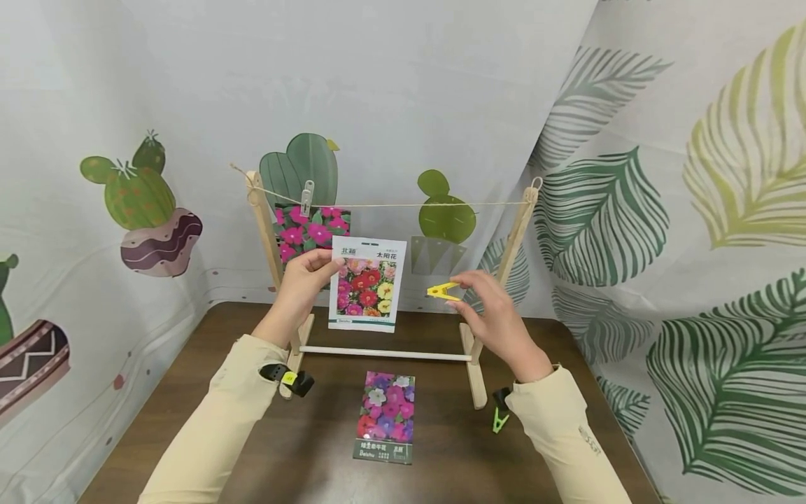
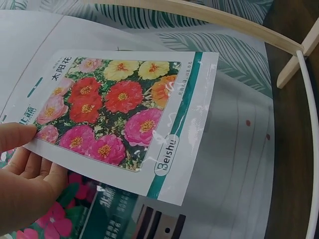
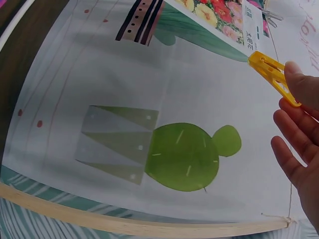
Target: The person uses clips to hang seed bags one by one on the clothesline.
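Note:
My left hand (image 1: 304,283) pinches the left edge of a white seed packet (image 1: 368,283) printed with red, pink and yellow flowers, held upright below the string (image 1: 415,204). In the left wrist view the thumb lies over one corner of the seed packet (image 2: 119,119), with fingers behind it. To the right, my right hand (image 1: 494,308) pinches a yellow clothespin (image 1: 441,290) by its handle ends, its nose toward the packet. The right wrist view shows the yellow clothespin (image 3: 271,77) between thumb and finger. Behind the left hand, a pink-flower packet (image 1: 302,234) hangs by a pale clothespin (image 1: 306,198).
The string runs between two posts of a wooden rack (image 1: 518,234), joined low by a white rod (image 1: 384,353). Another flower packet (image 1: 385,418) lies on the brown table (image 1: 302,448) in front. A green clothespin (image 1: 499,421) lies beside the right sleeve.

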A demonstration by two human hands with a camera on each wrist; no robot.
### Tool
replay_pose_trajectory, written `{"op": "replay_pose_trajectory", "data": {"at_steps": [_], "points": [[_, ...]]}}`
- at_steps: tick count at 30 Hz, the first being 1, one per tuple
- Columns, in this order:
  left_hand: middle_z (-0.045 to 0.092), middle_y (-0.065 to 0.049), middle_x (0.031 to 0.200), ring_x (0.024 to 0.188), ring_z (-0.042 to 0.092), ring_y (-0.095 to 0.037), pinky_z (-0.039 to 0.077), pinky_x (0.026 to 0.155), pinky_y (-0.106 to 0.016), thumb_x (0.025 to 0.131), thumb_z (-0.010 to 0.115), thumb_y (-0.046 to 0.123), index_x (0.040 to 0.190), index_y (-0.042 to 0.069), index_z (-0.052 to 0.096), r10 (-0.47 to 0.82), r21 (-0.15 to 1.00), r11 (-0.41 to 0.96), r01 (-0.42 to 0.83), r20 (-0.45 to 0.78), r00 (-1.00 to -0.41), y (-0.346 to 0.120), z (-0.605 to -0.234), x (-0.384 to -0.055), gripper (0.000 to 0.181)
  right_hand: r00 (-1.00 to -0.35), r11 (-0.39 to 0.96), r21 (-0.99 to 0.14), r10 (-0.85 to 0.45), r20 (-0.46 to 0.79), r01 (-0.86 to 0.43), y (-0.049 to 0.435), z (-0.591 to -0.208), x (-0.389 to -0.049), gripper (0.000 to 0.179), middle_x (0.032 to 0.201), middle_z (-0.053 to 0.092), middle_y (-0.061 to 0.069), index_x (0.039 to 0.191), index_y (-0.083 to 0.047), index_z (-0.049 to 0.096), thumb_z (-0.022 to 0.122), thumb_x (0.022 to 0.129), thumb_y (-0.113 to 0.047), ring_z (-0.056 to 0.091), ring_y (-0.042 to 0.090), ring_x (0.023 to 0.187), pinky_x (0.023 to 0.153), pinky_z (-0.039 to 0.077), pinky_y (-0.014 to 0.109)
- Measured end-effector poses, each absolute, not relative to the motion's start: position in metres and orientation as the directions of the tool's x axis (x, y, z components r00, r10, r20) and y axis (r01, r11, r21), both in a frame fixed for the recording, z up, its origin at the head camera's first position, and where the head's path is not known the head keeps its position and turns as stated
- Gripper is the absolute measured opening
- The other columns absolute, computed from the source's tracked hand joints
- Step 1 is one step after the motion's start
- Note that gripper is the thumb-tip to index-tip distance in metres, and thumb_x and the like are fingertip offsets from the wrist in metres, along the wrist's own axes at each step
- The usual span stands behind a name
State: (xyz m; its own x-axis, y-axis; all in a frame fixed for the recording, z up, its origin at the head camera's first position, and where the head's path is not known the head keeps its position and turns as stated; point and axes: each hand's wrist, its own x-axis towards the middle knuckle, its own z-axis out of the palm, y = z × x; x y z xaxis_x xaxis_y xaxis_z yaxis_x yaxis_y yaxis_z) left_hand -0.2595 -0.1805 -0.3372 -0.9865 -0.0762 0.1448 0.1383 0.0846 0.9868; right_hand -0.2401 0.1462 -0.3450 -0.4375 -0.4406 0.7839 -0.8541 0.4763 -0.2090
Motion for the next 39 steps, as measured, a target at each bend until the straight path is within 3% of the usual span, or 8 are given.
{"op": "replay_pose_trajectory", "data": {"at_steps": [10, 27, 39], "points": [[0.065, 0.005, 0.097, 0.101, 0.057, -0.014, 0.044, 0.093, -0.040, 0.092, 0.067, 0.024, 0.114, 0.000, 0.062, -0.080, 0.981, 0.080, 0.178, 0.184, -0.980, -0.170, -0.325, -0.266, 0.033, -0.385, 0.490, -0.152, -0.418, 0.823, -0.858, 0.145, -0.327, -0.248, 0.044, 0.103, 0.063, 0.014, 0.110, 0.002, 0.061, 0.081, 0.071, 0.003, 0.058, 0.028, 0.094, 0.084, 0.048, 0.041], [0.054, -0.014, 0.132, 0.126, 0.050, -0.022, 0.040, 0.104, -0.036, 0.092, 0.066, 0.023, 0.132, -0.001, 0.054, -0.096, 0.994, -0.052, 0.100, 0.095, -0.991, -0.154, -0.304, -0.274, 0.047, -0.332, 0.496, -0.098, -0.410, 0.850, -0.863, 0.130, -0.283, -0.262, 0.036, 0.103, 0.066, 0.014, 0.109, 0.001, 0.064, 0.079, 0.076, -0.005, 0.059, 0.030, 0.096, 0.088, 0.044, 0.044], [0.054, -0.015, 0.133, 0.126, 0.049, -0.021, 0.039, 0.105, -0.036, 0.092, 0.066, 0.019, 0.131, -0.002, 0.054, -0.097, 0.988, -0.131, 0.076, 0.064, -0.993, -0.148, -0.299, -0.279, 0.045, -0.347, 0.498, -0.121, -0.390, 0.853, -0.859, 0.115, -0.255, -0.273, 0.033, 0.098, 0.067, 0.012, 0.107, 0.000, 0.066, 0.079, 0.077, -0.007, 0.058, 0.028, 0.094, 0.088, 0.041, 0.044]]}}
